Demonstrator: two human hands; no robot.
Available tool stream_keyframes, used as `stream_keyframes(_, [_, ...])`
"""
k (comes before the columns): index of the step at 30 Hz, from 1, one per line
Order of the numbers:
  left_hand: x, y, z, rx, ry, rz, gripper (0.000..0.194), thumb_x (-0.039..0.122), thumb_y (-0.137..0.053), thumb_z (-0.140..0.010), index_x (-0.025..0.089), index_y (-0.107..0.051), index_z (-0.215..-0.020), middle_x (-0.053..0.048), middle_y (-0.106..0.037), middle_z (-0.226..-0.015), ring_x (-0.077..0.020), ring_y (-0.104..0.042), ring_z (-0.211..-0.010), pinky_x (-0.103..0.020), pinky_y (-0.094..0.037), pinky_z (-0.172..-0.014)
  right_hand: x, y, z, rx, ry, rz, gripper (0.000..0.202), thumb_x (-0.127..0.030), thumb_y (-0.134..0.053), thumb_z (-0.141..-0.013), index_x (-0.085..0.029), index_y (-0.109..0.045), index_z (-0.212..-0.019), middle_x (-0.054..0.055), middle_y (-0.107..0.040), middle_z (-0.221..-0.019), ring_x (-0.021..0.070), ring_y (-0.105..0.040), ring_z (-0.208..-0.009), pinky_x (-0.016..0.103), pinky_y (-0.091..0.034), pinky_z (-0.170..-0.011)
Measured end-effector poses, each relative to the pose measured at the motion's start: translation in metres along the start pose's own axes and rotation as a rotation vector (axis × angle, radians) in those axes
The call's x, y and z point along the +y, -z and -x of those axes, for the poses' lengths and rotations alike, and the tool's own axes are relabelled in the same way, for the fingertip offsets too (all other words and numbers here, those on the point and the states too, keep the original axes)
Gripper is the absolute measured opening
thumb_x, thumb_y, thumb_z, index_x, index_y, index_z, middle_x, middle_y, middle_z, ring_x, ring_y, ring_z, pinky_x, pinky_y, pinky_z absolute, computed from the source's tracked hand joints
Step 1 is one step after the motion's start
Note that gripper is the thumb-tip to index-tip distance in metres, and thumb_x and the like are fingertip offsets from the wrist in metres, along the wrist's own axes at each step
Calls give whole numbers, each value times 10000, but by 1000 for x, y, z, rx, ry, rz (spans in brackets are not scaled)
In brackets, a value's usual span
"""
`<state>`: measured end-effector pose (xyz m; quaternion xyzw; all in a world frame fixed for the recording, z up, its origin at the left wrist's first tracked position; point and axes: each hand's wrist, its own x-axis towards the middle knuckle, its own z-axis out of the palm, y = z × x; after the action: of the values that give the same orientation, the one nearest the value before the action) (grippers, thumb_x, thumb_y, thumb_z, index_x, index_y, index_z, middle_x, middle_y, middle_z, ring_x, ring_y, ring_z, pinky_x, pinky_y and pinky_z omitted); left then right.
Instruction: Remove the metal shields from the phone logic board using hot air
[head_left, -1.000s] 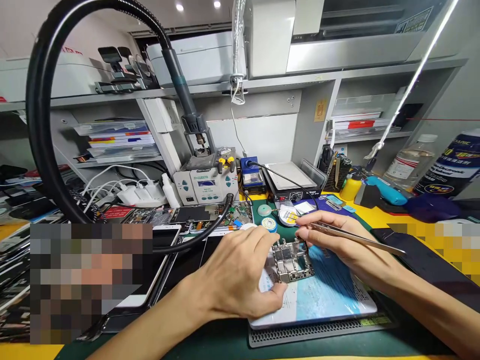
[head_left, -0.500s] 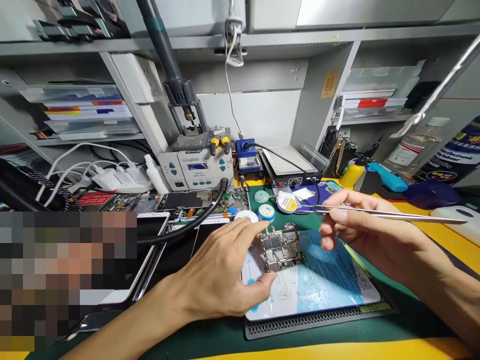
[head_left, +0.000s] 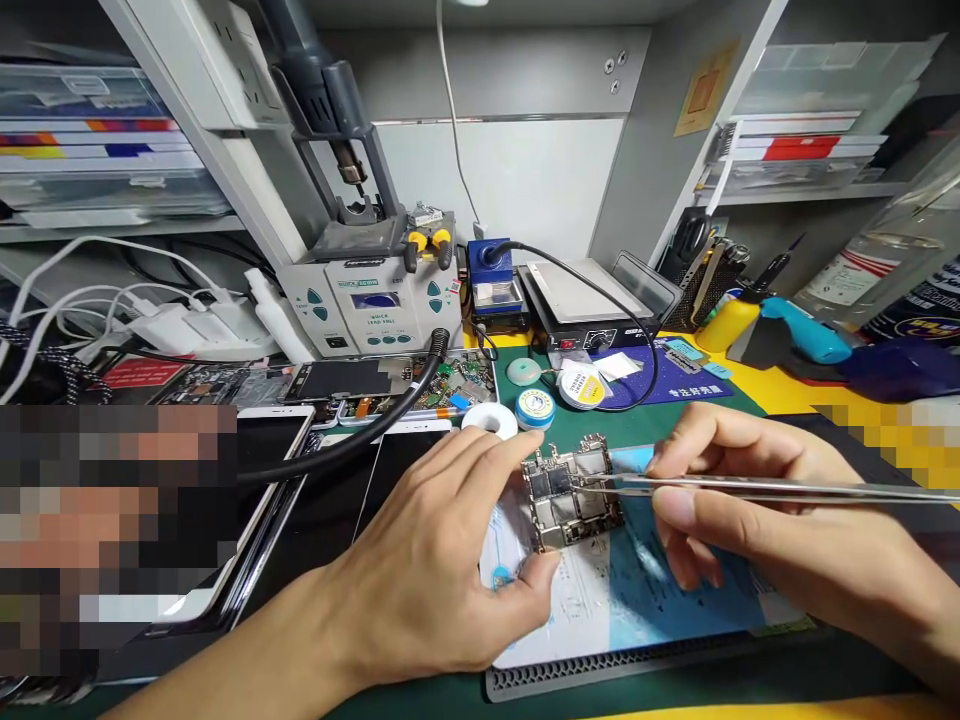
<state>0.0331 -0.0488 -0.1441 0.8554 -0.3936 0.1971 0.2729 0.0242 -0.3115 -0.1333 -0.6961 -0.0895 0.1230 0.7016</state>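
A phone circuit board (head_left: 592,505) is tilted up a little above a blue and white printed sheet (head_left: 652,590). My left hand (head_left: 442,540) is closed on the board's left side, with the index finger at its top corner and the thumb at its bottom corner. Metal tweezers (head_left: 757,488) are pinched between the thumb and fingers of my right hand (head_left: 772,510). Their tips reach over the middle of the board, beside a dark chip (head_left: 550,483); I cannot tell whether they touch it.
A hot air station (head_left: 382,310) stands behind on the left, its black hose crossing toward phones at left. A solder reel (head_left: 489,420), small round tins (head_left: 535,408) and a heating plate (head_left: 585,300) are behind the board. Bottles and a tool holder (head_left: 720,290) stand at right.
The tweezers have moved left and down from beside the board to over it. My left hand keeps its hold on the board. The view has come closer.
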Motion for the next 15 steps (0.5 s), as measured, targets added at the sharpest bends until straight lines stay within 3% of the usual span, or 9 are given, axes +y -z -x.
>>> stream_keyframes(4, [2,0,-1,-8,1,-13,578,218,-668,-824,58,-494,-1351,-109,-673,-1167,-216,-633,-1104,-365,-498,-1074,-4,-6,2,0,-65,24,188,-341,-847,-799,-277,-677,-848,-25,-726,-574,145,-622,-477,202,-496,-460])
stream_keyframes(10, [2,0,1,-14,8,-20,573,230,-673,-813,41,-521,-1332,-111,-670,-1157,-219,-629,-1101,-376,-424,-1175,-4,-8,5,-7,-68,64,175,-203,-843,-790,-271,-684,-821,-54,-743,-604,114,-617,-532,149,-474,-500])
stream_keyframes(15, [2,0,-1,-8,5,-11,563,221,-679,-804,27,-540,-1314,-117,-672,-1133,-226,-626,-1077,-385,-457,-1128,-4,-9,6,-2,-52,101,189,-185,-840,-791,-280,-681,-828,-71,-741,-610,112,-650,-539,141,-496,-507])
